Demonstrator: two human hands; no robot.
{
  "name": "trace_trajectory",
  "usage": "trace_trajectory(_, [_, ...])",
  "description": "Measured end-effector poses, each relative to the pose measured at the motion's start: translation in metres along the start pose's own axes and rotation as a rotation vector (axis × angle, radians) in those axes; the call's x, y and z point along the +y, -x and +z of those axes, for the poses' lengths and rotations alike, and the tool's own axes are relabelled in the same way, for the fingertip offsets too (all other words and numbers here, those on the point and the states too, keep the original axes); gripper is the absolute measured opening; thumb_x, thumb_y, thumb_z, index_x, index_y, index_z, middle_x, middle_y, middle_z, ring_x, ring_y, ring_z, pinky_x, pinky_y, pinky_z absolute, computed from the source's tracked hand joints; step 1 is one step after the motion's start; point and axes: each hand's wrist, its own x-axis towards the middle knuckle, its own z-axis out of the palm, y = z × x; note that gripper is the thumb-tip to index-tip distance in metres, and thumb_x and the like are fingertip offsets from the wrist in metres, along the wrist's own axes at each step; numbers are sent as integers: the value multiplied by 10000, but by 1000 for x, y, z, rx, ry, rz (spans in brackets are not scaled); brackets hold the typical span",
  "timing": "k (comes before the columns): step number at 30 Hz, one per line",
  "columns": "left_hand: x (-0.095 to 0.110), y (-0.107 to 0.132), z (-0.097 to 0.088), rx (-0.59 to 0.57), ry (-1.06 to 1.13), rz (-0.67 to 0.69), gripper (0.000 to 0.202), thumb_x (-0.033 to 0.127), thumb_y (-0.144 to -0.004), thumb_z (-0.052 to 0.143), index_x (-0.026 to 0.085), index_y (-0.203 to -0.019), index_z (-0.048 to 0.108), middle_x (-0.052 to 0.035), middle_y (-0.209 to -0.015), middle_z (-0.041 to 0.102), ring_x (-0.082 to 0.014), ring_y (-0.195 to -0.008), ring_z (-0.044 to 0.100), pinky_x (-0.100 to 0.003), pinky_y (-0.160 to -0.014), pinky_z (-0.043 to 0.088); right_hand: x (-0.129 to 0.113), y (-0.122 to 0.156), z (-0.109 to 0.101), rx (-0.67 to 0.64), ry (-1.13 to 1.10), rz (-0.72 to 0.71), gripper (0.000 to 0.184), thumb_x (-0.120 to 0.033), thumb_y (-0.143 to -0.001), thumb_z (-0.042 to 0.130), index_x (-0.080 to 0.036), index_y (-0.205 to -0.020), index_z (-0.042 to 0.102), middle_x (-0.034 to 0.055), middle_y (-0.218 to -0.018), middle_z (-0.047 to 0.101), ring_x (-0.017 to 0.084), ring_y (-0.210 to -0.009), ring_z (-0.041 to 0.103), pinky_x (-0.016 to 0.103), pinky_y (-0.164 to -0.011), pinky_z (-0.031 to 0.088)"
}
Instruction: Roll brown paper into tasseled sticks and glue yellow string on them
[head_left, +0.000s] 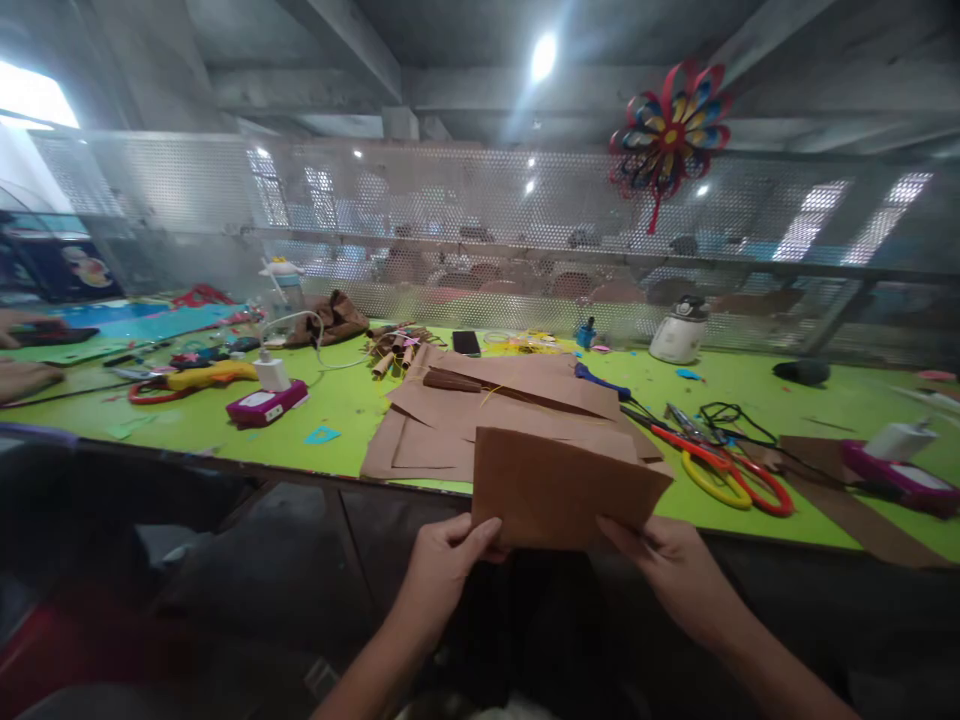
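Green table [337, 410], one brown sheet [559, 490] between closed fingers of left hand [442, 565] and right hand [675, 570]

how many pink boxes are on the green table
2: one pink box left of the brown paper pile, the other at the far right of the table. Clutter may hide more.
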Motion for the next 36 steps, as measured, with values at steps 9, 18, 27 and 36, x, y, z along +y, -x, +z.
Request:
trace_trajectory(9, [-23, -4, 8, 202, -160, 195, 348, 416, -771, 588, 148, -556, 643, -29, -650, 625, -165, -693, 560, -240, -671, 425, 3, 1, 4, 127, 44, 130, 343, -478, -778, 565, -169, -724, 705, 31, -737, 705, 217, -712, 637, 261, -636, 511])
trace_trajectory(18, [-30, -8, 12, 199, -114, 192, 380, 423, -767, 589, 150, -502, 607, -36, -611, 603, -154, -629, 551, -220, -596, 435, 16, 2, 11, 275, 344, 97, 402, -491, -803, 519, -163, -619, 662, -5, -601, 610, 138, -557, 563, 177, -497, 418])
trace_trajectory(27, [-37, -7, 15, 238, -60, 67, 371, 463, -736, 623, 149, -540, 619, -12, -548, 562, -116, -511, 505, -197, -499, 410, 14, 2, 15, 324, 455, 101, 430, -517, -826, 478, -181, -633, 665, -1, -578, 629, 136, -565, 581, 173, -517, 414])
trace_trajectory(36, [-38, -6, 18, 239, -52, 63, 363, 461, -755, 601, 153, -566, 634, -12, -538, 577, -114, -493, 511, -201, -514, 412, 20, 1, 10, 265, 471, 110, 434, -540, -826, 464, -198, -630, 645, -9, -556, 604, 138, -556, 584, 183, -513, 406])
